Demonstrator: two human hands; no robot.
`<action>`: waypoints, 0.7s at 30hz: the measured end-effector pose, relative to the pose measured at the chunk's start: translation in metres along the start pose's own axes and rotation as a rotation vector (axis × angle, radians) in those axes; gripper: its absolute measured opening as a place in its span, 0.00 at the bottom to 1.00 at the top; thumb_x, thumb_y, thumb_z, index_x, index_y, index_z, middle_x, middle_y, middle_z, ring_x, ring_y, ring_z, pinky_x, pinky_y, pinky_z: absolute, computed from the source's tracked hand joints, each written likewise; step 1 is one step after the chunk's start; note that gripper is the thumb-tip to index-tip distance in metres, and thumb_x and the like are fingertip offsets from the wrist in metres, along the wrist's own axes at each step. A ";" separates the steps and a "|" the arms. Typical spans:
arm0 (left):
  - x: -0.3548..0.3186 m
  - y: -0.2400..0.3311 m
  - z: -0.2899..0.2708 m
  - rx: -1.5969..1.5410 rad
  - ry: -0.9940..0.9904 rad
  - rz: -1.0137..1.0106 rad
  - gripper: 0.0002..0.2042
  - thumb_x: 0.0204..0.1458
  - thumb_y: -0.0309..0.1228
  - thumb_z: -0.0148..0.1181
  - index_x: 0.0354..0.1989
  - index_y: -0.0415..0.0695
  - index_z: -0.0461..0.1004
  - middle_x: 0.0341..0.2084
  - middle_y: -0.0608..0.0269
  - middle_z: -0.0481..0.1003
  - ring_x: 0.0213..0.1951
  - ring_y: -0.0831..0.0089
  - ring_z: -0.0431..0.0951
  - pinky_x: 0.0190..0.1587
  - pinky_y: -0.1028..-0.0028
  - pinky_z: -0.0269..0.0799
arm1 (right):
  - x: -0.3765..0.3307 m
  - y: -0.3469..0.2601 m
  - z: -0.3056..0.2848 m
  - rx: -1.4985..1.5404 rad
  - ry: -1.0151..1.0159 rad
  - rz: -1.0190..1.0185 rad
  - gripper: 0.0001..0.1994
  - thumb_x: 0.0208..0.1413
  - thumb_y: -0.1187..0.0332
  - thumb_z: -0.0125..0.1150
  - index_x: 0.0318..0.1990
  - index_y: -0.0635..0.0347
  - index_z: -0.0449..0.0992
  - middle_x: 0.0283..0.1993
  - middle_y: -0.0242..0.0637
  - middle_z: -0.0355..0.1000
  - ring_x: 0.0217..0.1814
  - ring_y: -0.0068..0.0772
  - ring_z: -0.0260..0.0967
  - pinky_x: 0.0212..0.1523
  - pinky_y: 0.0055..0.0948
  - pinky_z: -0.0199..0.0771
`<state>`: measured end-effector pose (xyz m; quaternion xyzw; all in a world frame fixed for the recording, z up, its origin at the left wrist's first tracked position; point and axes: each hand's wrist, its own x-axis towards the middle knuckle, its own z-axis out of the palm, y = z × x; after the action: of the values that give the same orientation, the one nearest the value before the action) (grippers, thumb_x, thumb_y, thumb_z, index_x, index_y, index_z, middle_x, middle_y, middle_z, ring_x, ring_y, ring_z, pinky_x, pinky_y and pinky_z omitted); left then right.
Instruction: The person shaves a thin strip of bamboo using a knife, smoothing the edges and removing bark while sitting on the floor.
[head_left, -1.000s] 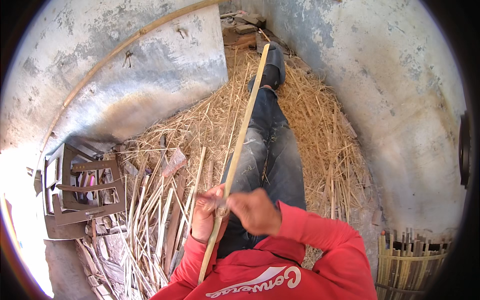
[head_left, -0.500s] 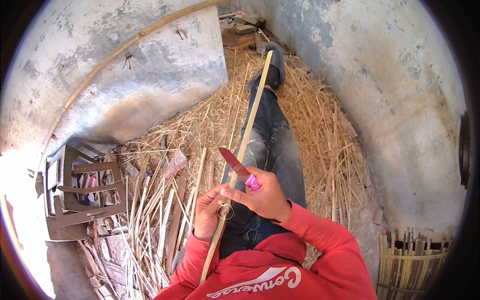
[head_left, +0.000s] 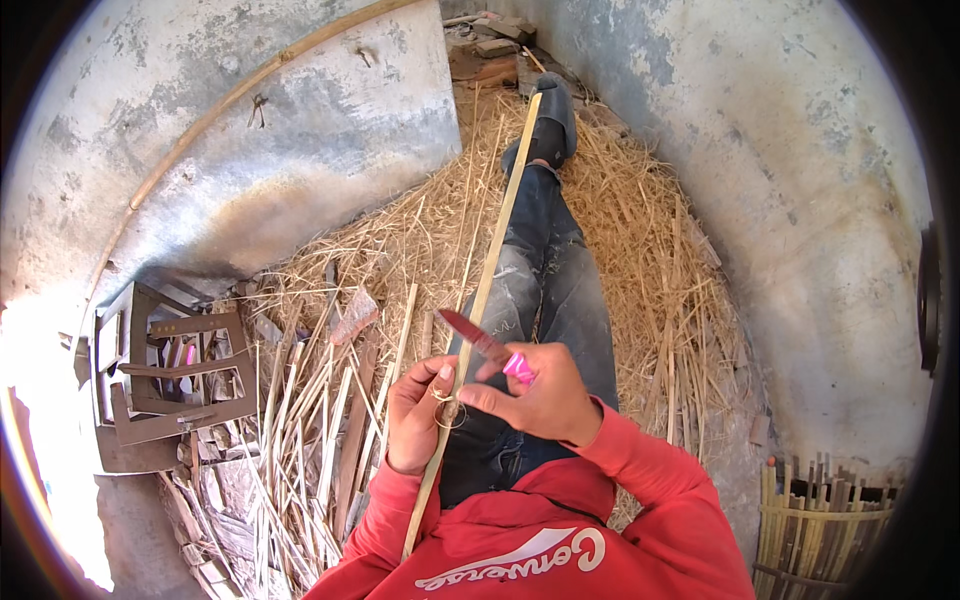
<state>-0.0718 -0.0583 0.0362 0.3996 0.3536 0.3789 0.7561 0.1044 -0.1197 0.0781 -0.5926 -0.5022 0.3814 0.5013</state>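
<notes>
A long, pale bamboo strip (head_left: 491, 260) runs from my lap up along my outstretched legs to near my shoe. My left hand (head_left: 417, 415) pinches it at its lower part, thumb on top. Thin curled shavings (head_left: 450, 414) hang on the strip between my hands. In my right hand (head_left: 537, 395) is a knife (head_left: 474, 333) with a pink-and-white handle, gripped in the curled fingers. Its reddish-brown blade points up and left and crosses over the strip. The right thumb reaches out toward the strip near the shavings; whether it touches is hard to tell.
Loose bamboo strips (head_left: 322, 455) lie in a pile on my left, beside a dark wooden frame (head_left: 185, 370). Shavings (head_left: 640, 290) cover the floor around my legs. A bamboo basket (head_left: 825, 525) stands at lower right. Plastered walls (head_left: 760, 130) rise on both sides; a bent pole (head_left: 230, 105) leans at left.
My right hand has shifted slightly right, its thumb drawn off the left fingers. The knife has moved slightly down with it. My left thumb now presses on the strip's edge.
</notes>
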 end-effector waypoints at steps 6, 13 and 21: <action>0.001 0.001 0.001 0.055 -0.038 0.068 0.11 0.62 0.23 0.57 0.51 0.33 0.75 0.37 0.65 0.78 0.35 0.83 0.75 0.40 0.81 0.69 | -0.016 0.013 0.019 0.052 -0.111 0.027 0.15 0.56 0.59 0.71 0.31 0.64 0.80 0.16 0.43 0.66 0.16 0.33 0.57 0.23 0.34 0.63; 0.002 -0.003 -0.011 -0.027 0.012 -0.010 0.14 0.63 0.27 0.56 0.53 0.32 0.74 0.31 0.63 0.77 0.28 0.81 0.73 0.33 0.79 0.68 | -0.017 0.006 -0.003 0.102 -0.220 0.041 0.12 0.55 0.64 0.70 0.27 0.62 0.78 0.16 0.31 0.66 0.17 0.22 0.59 0.23 0.29 0.61; 0.005 0.003 -0.009 0.117 -0.139 0.047 0.11 0.61 0.25 0.60 0.49 0.32 0.74 0.32 0.63 0.78 0.32 0.80 0.76 0.35 0.81 0.71 | -0.011 0.004 -0.002 0.126 -0.078 0.036 0.10 0.55 0.65 0.71 0.28 0.61 0.80 0.16 0.22 0.64 0.19 0.12 0.54 0.20 0.24 0.54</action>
<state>-0.0778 -0.0500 0.0342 0.4767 0.3123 0.3465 0.7451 0.1052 -0.1311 0.0744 -0.5534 -0.4857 0.4440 0.5106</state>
